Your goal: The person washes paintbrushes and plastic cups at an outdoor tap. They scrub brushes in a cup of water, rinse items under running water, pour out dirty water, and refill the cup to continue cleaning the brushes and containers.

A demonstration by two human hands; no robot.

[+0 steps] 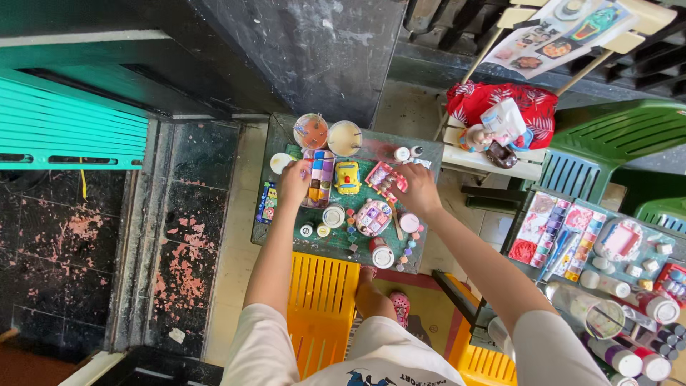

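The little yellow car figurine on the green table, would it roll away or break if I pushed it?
The yellow car figurine looks like a solid painted figure with moulded wheels, so it would probably slide, not roll. It seems small and light, and perhaps chips if dropped. Paint pots crowd close, so a push might knock them.

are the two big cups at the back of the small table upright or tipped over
Upright. Both cups show round open rims facing the camera, side by side at the table's far edge.

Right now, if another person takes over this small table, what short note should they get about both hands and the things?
Left hand: on the multicoloured paint palette, fingers curled; grip unclear.
Right hand: at the pink tray, touching its edge.
Yellow toy car stands between them, already coloured. Round pink painted piece and small paint pots lie nearer the person on the green table.
Both hands are occupied; nothing is lifted.
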